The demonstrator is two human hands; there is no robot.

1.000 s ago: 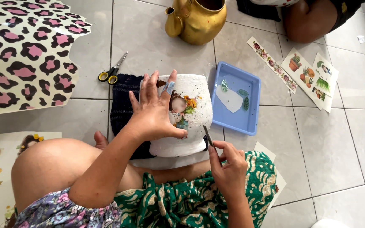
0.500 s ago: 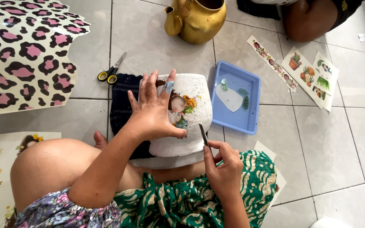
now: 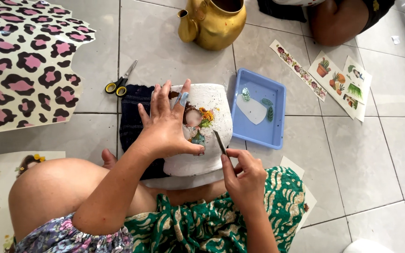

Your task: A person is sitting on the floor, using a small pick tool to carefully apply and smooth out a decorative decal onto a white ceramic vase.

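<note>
White pot (image 3: pixel 212 105) on grey tiled floor (image 3: pixel 352 154); left hand (image 3: pixel 167 124) spread on it; right hand (image 3: pixel 244 175) grip pinching tool (image 3: pixel 219 142).

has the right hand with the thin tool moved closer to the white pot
Yes. The right hand has carried the thin tool up and leftward, its tip now over the white pot, nearer the picture decal.

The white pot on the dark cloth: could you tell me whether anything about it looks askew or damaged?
The white pot lies on its side under the left hand, by intent it seems. No crack shows. The picture cutout sits flat.
</note>
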